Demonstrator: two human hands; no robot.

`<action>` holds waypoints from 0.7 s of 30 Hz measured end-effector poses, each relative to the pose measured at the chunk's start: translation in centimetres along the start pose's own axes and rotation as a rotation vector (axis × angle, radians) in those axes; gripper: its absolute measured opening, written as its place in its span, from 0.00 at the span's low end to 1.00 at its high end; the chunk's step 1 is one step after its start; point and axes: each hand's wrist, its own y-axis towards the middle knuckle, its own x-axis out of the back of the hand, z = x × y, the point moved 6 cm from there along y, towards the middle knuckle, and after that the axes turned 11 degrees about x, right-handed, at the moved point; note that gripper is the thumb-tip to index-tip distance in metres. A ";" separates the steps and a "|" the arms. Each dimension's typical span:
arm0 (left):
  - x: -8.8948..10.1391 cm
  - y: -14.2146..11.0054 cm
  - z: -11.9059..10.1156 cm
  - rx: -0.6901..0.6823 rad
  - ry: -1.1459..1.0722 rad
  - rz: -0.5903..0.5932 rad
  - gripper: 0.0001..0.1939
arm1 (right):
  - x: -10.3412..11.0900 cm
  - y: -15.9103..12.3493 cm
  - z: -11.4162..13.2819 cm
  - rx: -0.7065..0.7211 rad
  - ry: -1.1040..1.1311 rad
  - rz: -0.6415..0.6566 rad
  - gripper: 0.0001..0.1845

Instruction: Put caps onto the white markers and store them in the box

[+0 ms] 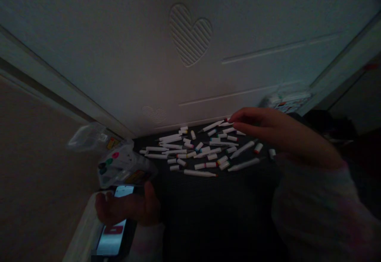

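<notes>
Many white markers (201, 173) and loose white caps with coloured ends (206, 166) lie scattered over a dark surface against a white panel. My right hand (262, 127) reaches in from the right over the back of the scatter. Its thumb and forefinger point left, tips slightly apart, close to a white marker (225, 124); I see nothing clearly held between them. Low on the left, my left hand (127, 207) hangs over a lit phone (113, 236), its thumb apart from loosely bent fingers, holding nothing visible. Dim light blurs the details.
A clear plastic bag or case (119, 166) with coloured round ends inside stands left of the markers. The white panel (190, 83), with carved hearts, rises behind them. A white package (290, 101) is at the back right. The phone rests near a pale ledge (86, 226).
</notes>
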 end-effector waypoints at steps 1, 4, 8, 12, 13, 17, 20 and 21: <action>-0.1 0.0 -0.4 -0.035 -0.008 0.001 0.43 | -0.7 0.6 -0.7 -0.029 -0.058 0.076 0.15; -0.5 0.2 -1.0 -0.069 -0.030 0.011 0.42 | -3.4 2.0 -3.4 -0.127 -0.291 0.324 0.13; -0.5 0.0 -1.3 -0.120 -0.077 0.021 0.42 | -6.4 3.1 -6.1 -0.220 -0.386 0.422 0.10; -0.3 -0.8 -3.0 -0.147 -0.126 0.142 0.42 | -7.7 3.0 -7.3 -0.311 -0.494 0.487 0.16; -0.4 -1.2 -3.9 -0.170 -0.133 0.188 0.43 | -7.8 2.9 -7.5 -0.327 -0.515 0.498 0.16; -1.3 -2.6 -7.8 -0.248 -0.208 0.423 0.29 | -7.9 2.7 -7.8 -0.353 -0.550 0.546 0.16; -2.4 -3.7 -10.1 -0.341 -0.273 0.647 0.15 | -8.1 2.7 -8.0 -0.356 -0.549 0.573 0.16; -2.7 -3.9 -10.5 -0.356 -0.282 0.681 0.13 | -8.1 2.7 -8.0 -0.358 -0.549 0.577 0.16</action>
